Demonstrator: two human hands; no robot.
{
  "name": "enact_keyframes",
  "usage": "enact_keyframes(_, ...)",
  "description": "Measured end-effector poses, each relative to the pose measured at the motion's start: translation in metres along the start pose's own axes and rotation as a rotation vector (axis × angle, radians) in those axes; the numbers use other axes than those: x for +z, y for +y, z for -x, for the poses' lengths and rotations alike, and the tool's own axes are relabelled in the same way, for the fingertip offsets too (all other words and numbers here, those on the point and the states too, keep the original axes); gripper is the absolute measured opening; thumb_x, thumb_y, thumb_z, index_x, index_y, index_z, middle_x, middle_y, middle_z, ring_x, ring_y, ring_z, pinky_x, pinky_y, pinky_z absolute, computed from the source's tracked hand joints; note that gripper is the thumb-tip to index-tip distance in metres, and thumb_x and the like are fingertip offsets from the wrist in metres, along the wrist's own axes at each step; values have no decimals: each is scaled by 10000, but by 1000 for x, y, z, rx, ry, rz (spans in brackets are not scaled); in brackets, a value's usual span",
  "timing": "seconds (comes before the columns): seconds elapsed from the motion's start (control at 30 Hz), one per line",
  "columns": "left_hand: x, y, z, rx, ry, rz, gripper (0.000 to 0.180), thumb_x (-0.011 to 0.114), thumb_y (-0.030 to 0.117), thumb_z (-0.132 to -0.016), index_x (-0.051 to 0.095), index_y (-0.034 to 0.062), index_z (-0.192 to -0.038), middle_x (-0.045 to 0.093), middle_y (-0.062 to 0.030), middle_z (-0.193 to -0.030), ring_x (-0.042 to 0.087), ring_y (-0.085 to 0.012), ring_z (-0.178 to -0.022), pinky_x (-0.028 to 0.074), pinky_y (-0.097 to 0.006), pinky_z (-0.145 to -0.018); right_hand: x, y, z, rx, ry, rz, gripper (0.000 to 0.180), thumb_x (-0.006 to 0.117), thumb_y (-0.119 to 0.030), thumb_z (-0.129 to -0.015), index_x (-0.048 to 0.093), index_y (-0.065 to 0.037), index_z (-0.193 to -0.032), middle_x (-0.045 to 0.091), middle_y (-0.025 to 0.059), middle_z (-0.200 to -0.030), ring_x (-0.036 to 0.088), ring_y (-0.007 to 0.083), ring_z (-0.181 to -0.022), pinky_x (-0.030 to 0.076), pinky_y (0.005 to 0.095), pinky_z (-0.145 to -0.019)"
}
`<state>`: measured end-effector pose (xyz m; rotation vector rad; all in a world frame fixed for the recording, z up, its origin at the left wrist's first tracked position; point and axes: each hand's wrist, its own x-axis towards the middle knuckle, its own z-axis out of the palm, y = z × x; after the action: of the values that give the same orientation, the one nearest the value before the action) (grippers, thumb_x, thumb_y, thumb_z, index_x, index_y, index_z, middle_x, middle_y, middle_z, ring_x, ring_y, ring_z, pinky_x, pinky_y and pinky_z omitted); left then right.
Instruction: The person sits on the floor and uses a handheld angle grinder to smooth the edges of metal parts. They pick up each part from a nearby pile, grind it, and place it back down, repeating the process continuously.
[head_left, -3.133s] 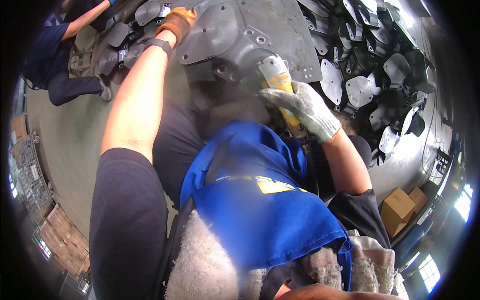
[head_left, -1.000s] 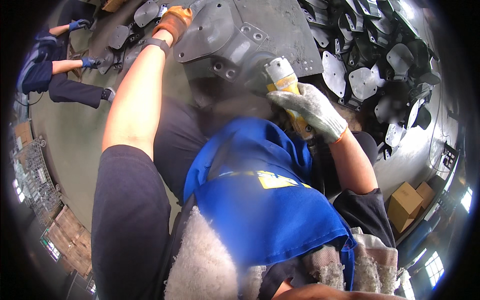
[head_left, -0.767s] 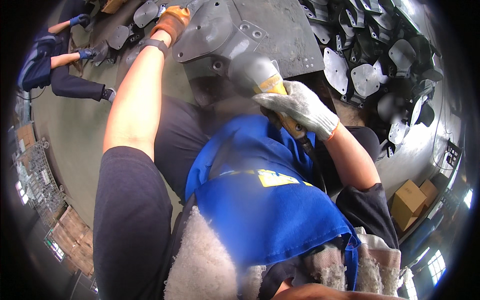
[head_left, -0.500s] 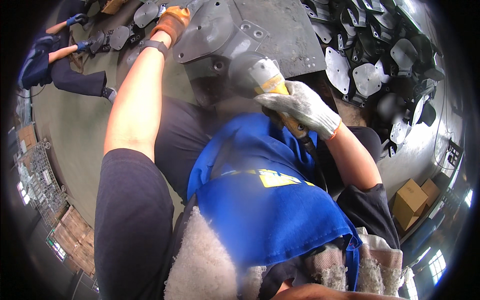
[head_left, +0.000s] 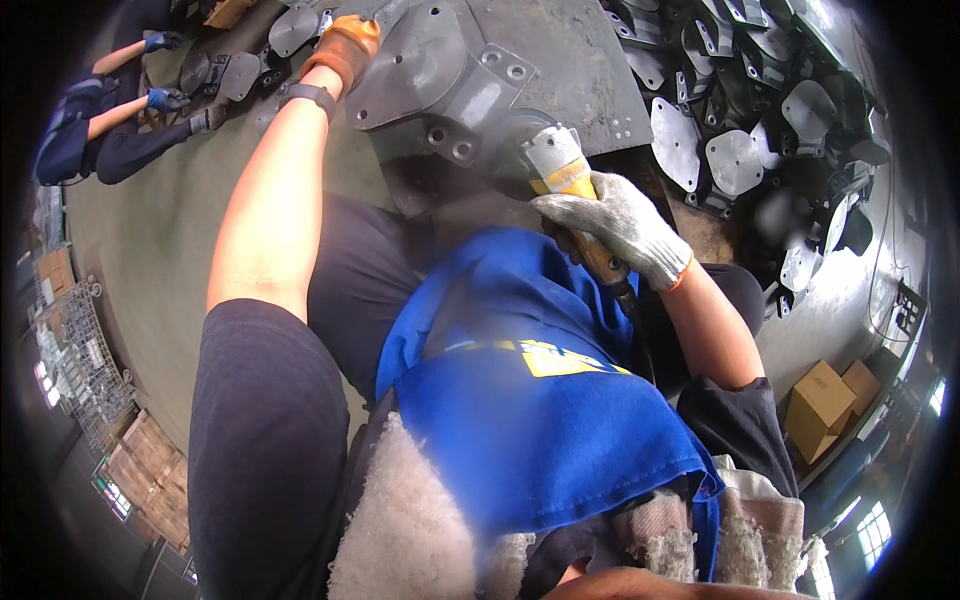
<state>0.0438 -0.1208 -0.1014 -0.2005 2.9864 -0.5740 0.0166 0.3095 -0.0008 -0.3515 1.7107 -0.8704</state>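
Note:
A grey metal bracket (head_left: 412,68) with a rounded plate and a flange with holes lies on the dark work table (head_left: 590,95). At its far left edge, my left hand (head_left: 343,52), in an orange-brown glove, has its fingers closed round the rim. My right hand (head_left: 620,225), in a whitish knit glove, is wrapped round a yellow angle grinder (head_left: 568,172). The grinder's head and blurred disc are beside the bracket's near right flange. Whether the disc touches the metal I cannot tell. A dark cord runs from the grinder's rear down past my blue apron (head_left: 540,430).
Many similar metal brackets (head_left: 735,160) are piled at the right. Cardboard boxes (head_left: 822,405) stand at the lower right. A co-worker (head_left: 85,125) sits at the far left by more brackets (head_left: 240,75). A wire cage (head_left: 85,360) and wooden boards (head_left: 150,470) are at the left.
The grinder and my right hand have shifted right, uncovering another flange hole. My left hand and the bracket stay put. The co-worker's hands and foot have moved.

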Motion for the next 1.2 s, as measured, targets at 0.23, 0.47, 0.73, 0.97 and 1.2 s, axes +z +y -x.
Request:
enact_keyframes(0.23,3,-6,-11,-125,-228,92,383,435,238,-991,750,74,-1134,720,-182,-1208,688,-377,-1113,558,-426,-969,1,-3,-3,-41,-30,7,401,783,-423,-917,688,-33,-935,677,40,-749,648,117,-632,526,267,-602)
enact_keyframes(0.47,19,-5,-3,-117,52,196,292,499,171,-950,750,27,-917,750,-203,-966,722,-359,-923,571,-426,-850,6,-32,-8,-13,-90,40,431,771,-453,-922,691,-30,-925,682,43,-745,633,115,-588,519,260,-576)
enact_keyframes(0.73,2,-4,-10,-114,-180,128,366,447,217,-985,749,39,-1088,725,-200,-1168,698,-367,-1088,560,-437,-949,-6,-1,-4,-50,-26,-96,417,785,-419,-910,717,-21,-1010,708,59,-812,672,120,-692,543,272,-658)
enact_keyframes(0.97,0,-4,-3,-7,-122,27,347,465,215,-979,747,50,-1092,728,-185,-1164,700,-356,-1085,562,-429,-943,-20,0,28,117,-21,-159,453,811,-356,-899,689,-1,-1152,727,57,-882,683,107,-734,554,256,-686)
enact_keyframes(1.2,3,-9,-3,20,-117,5,328,483,214,-972,746,60,-1097,732,-170,-1160,703,-345,-1081,564,-422,-936,-21,8,37,89,-59,-229,371,794,-326,-912,683,-9,-1071,702,44,-793,660,108,-659,538,253,-622)
